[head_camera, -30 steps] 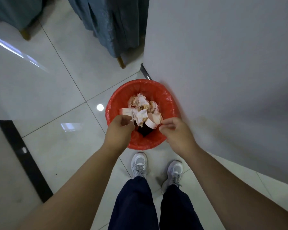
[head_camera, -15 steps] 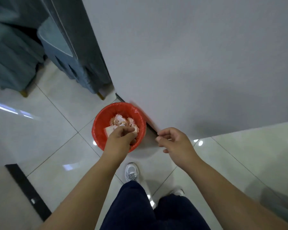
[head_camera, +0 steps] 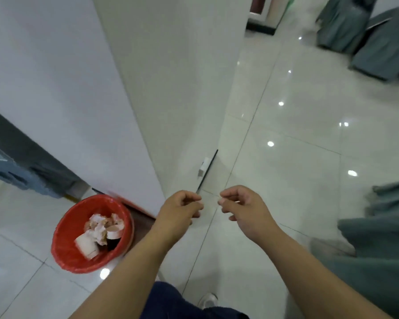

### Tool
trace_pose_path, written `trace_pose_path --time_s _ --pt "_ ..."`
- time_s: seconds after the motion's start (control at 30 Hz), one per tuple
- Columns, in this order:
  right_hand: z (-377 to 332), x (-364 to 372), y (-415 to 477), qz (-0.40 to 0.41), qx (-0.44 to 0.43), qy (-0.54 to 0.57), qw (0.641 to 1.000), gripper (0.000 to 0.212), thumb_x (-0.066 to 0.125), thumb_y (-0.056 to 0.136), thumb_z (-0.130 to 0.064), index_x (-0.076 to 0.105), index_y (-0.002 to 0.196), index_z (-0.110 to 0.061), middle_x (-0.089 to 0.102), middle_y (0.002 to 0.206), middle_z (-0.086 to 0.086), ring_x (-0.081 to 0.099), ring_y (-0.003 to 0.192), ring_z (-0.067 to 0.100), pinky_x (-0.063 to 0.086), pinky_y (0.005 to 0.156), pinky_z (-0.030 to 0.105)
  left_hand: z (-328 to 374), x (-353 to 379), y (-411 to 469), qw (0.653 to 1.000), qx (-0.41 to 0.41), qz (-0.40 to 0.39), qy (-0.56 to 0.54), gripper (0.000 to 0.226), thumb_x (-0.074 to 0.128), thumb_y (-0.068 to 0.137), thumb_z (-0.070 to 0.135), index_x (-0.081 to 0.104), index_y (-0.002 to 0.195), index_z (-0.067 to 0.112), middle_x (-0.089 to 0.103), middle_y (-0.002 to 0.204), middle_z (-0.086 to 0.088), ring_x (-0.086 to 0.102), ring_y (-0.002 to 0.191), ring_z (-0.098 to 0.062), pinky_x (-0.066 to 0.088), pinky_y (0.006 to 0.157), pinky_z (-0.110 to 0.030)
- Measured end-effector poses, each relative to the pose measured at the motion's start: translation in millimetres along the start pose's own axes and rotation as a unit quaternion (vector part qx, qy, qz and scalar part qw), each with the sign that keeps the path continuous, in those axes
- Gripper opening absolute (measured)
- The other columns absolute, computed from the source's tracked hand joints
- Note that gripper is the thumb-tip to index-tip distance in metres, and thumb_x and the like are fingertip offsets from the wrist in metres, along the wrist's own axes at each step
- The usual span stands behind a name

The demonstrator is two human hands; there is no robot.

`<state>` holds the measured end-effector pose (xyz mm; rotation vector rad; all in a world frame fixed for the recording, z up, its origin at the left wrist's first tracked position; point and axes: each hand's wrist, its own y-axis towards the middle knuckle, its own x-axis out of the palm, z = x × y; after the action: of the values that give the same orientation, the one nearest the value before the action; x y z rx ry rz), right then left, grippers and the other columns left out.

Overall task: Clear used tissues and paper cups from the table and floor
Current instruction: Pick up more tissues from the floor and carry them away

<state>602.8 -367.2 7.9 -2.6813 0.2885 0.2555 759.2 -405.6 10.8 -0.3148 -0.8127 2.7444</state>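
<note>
A red bin [head_camera: 65, 229] lined with a red bag stands on the floor at the lower left, against a white wall corner. Inside it lie crumpled used tissues [head_camera: 97, 227] and paper cups [head_camera: 86, 245]. My left hand [head_camera: 180, 210] hovers to the right of the bin, loosely curled and holding nothing. My right hand [head_camera: 242, 208] is beside it, a short gap apart, fingers also curled in with nothing in them. Both hands are over the bare floor tiles, away from the bin.
A white pillar [head_camera: 148, 88] rises ahead with a small white fitting [head_camera: 204, 166] at its base. Chairs in grey-green covers stand at the right [head_camera: 378, 238], far right [head_camera: 366, 35] and left [head_camera: 21, 166]. Glossy tiled floor [head_camera: 297, 146] stretches ahead on the right.
The view has swung right, so the bin moved from the centre to the lower left. My left hand has left the bin and both hands now hang together over the floor.
</note>
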Motion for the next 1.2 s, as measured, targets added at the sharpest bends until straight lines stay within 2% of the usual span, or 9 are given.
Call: trace_pose_path --time_s 0.2,0.4,0.7,0.9,1.0,1.2 --pt "-14.7 -114.8 3.4 0.129 -0.014 0.072 0.989 0.010 0.065 0.086 -0.010 0.062 0.085 -0.020 0.063 0.085 0.000 0.062 0.073 0.016 0.047 0.064 0.025 76.7 92.6 21.2 0.993 0.075 -0.065 0.057 0.008 0.061 0.086 0.019 0.064 0.093 0.019 0.069 0.092 0.000 0.067 0.082 -0.016 0.052 0.081 -0.035" --pt "-34.0 -219.0 29.1 0.235 -0.031 0.105 0.966 0.008 0.063 0.086 -0.012 0.062 0.087 -0.020 0.066 0.092 0.008 0.063 0.072 0.013 0.050 0.064 0.026 162.5 183.7 58.8 0.978 0.137 -0.136 0.077 0.009 0.059 0.088 0.019 0.064 0.096 0.018 0.070 0.097 -0.002 0.067 0.090 -0.019 0.052 0.086 -0.037" --pt "-68.1 -375.9 117.7 0.366 -0.036 0.151 0.918 0.007 0.062 0.087 -0.011 0.062 0.087 -0.018 0.068 0.101 0.016 0.063 0.075 0.014 0.050 0.067 0.030 299.7 326.7 162.2 0.949 0.186 -0.238 0.094 0.009 0.062 0.086 0.017 0.065 0.094 0.016 0.071 0.092 -0.004 0.068 0.082 -0.019 0.052 0.080 -0.035" --pt "-86.5 -486.1 158.8 0.445 -0.037 0.163 0.880 0.007 0.061 0.088 -0.014 0.062 0.092 -0.020 0.068 0.100 0.009 0.065 0.080 0.014 0.053 0.072 0.031 385.5 440.2 217.0 0.925 0.211 -0.300 0.101 0.007 0.061 0.087 0.016 0.064 0.093 0.016 0.070 0.091 -0.003 0.067 0.083 -0.020 0.052 0.079 -0.035" --pt "-83.4 -542.9 173.1 0.490 -0.035 0.174 0.854 0.006 0.061 0.088 -0.015 0.062 0.090 -0.021 0.068 0.098 0.007 0.065 0.080 0.014 0.052 0.069 0.028 411.7 504.7 236.5 0.912 0.201 -0.340 0.108 0.006 0.061 0.087 0.014 0.064 0.092 0.016 0.070 0.089 -0.003 0.066 0.082 -0.020 0.052 0.080 -0.036" --pt "-68.4 -671.9 213.1 0.550 -0.031 0.199 0.810 0.009 0.061 0.089 -0.015 0.063 0.097 -0.018 0.069 0.097 0.002 0.065 0.086 0.015 0.055 0.077 0.031 460.7 644.9 279.4 0.893 0.203 -0.386 0.109 0.008 0.062 0.086 0.014 0.064 0.094 0.015 0.069 0.087 -0.001 0.066 0.078 -0.018 0.050 0.076 -0.032"
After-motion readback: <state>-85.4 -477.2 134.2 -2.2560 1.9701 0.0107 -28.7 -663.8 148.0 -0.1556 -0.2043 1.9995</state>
